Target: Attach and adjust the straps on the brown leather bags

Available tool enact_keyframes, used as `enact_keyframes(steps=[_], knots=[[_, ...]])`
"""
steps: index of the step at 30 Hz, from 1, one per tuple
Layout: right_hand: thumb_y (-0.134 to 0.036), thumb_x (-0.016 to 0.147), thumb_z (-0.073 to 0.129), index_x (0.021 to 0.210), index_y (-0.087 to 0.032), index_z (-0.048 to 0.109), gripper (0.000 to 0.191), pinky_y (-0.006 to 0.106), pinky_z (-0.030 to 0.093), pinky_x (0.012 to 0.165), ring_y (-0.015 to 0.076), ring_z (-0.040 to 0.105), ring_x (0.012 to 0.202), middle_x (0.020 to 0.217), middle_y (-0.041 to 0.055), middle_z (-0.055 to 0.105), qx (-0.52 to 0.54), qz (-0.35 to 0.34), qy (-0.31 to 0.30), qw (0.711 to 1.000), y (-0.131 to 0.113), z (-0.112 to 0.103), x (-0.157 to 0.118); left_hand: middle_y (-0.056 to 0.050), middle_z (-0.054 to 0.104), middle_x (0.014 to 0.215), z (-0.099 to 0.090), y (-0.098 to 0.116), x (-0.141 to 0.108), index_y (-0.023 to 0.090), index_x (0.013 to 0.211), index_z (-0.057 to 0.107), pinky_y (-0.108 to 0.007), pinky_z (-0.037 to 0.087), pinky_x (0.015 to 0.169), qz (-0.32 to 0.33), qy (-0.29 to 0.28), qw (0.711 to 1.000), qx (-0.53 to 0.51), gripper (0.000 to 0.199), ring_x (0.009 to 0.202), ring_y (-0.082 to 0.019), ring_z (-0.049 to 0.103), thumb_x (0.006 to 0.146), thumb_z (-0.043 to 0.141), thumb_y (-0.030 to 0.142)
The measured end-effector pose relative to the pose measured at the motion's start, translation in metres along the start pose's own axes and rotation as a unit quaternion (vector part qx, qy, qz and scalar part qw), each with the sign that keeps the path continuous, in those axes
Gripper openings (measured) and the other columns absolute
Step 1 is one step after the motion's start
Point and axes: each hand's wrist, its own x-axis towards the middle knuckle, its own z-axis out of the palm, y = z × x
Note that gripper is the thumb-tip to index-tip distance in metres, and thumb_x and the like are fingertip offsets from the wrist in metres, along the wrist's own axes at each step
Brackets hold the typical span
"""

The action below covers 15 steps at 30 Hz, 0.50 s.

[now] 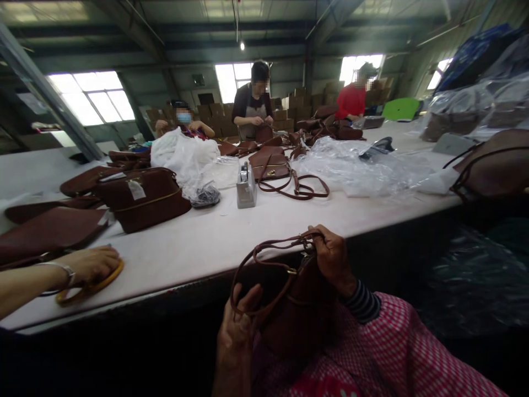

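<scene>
A dark brown handbag (303,314) is in my lap, below the table's front edge, with its thin strap (264,242) looped above the opening. My right hand (333,258) pinches the strap near its metal buckle, at the bag's top right corner. On the other side, my left hand (238,325) grips the bag's left edge, its fingers beside the hanging loop of strap. Part of the left fingers and the bag's lower body are lost in shadow.
The white table (198,237) holds several brown bags (142,198), a grey tape dispenser (247,187) and clear plastic wrapping (355,165). A co-worker's hand (97,266) rests on a yellow curved handle (88,289) at left. Several people work across the table.
</scene>
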Motion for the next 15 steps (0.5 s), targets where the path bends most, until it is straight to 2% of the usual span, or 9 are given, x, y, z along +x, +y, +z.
enact_keyframes(steps=[2, 4, 6, 8, 10, 12, 15], knots=[[-0.041, 0.101, 0.049, 0.081, -0.02, 0.069, 0.035, 0.029, 0.038, 0.061, 0.0178, 0.058, 0.063, 0.071, 0.0032, 0.069, 0.004, 0.003, 0.013, 1.0, 0.001, -0.001, -0.002, -0.018, 0.069, 0.138, -0.003, -0.011, -0.008, 0.025, 0.14, 0.061, -0.054, 0.051, 0.108, -0.028, 0.017, 0.997, 0.063, 0.071, 0.129, -0.039, 0.064, 0.081, 0.077, 0.061], [-0.041, 0.101, 0.049, 0.081, -0.02, 0.069, 0.035, 0.029, 0.038, 0.06, 0.0176, 0.057, 0.061, 0.069, 0.0028, 0.068, 0.001, 0.003, 0.02, 1.0, 0.0, -0.001, -0.004, -0.017, 0.07, 0.136, -0.003, -0.009, -0.012, 0.022, 0.124, 0.073, -0.056, 0.045, 0.115, -0.005, -0.01, 0.989, 0.145, 0.059, 0.133, -0.04, 0.06, 0.084, 0.07, 0.065], [-0.041, 0.103, 0.048, 0.082, -0.021, 0.068, 0.036, 0.029, 0.037, 0.059, 0.0173, 0.055, 0.059, 0.066, 0.0023, 0.067, -0.009, -0.003, 0.017, 1.0, -0.003, 0.0, -0.008, -0.013, 0.069, 0.14, 0.005, 0.002, -0.01, 0.024, 0.121, 0.077, -0.053, 0.035, 0.123, 0.049, -0.046, 0.972, 0.226, 0.053, 0.141, -0.038, 0.053, 0.087, 0.068, 0.063], [-0.042, 0.104, 0.047, 0.08, -0.021, 0.067, 0.037, 0.029, 0.036, 0.058, 0.0174, 0.054, 0.056, 0.063, 0.0017, 0.064, -0.023, -0.013, 0.015, 1.0, -0.009, 0.002, -0.012, -0.009, 0.066, 0.145, 0.021, 0.02, -0.006, 0.027, 0.129, 0.072, -0.049, 0.032, 0.125, 0.088, -0.078, 0.951, 0.285, 0.049, 0.143, -0.034, 0.051, 0.089, 0.071, 0.055], [-0.043, 0.105, 0.045, 0.08, -0.022, 0.065, 0.038, 0.029, 0.035, 0.058, 0.0175, 0.054, 0.055, 0.061, 0.0013, 0.062, -0.035, -0.021, 0.013, 0.999, -0.015, 0.004, -0.016, -0.007, 0.067, 0.143, 0.044, 0.037, 0.0, 0.029, 0.131, 0.069, -0.045, 0.038, 0.12, 0.105, -0.111, 0.938, 0.31, 0.044, 0.138, -0.031, 0.056, 0.092, 0.069, 0.049], [-0.045, 0.105, 0.044, 0.079, -0.023, 0.062, 0.039, 0.028, 0.034, 0.057, 0.0173, 0.053, 0.053, 0.059, 0.001, 0.061, -0.045, -0.026, 0.01, 0.999, -0.021, 0.005, -0.019, -0.007, 0.072, 0.132, 0.066, 0.047, 0.005, 0.028, 0.124, 0.07, -0.041, 0.048, 0.108, 0.11, -0.135, 0.938, 0.301, 0.034, 0.126, -0.029, 0.064, 0.098, 0.063, 0.046], [-0.045, 0.106, 0.042, 0.077, -0.024, 0.059, 0.039, 0.028, 0.033, 0.056, 0.0167, 0.052, 0.052, 0.058, 0.0004, 0.058, -0.047, -0.03, 0.008, 0.998, -0.026, 0.007, -0.024, -0.007, 0.076, 0.118, 0.09, 0.042, 0.007, 0.025, 0.112, 0.073, -0.038, 0.053, 0.095, 0.131, -0.122, 0.943, 0.279, 0.024, 0.11, -0.027, 0.069, 0.098, 0.063, 0.042]])
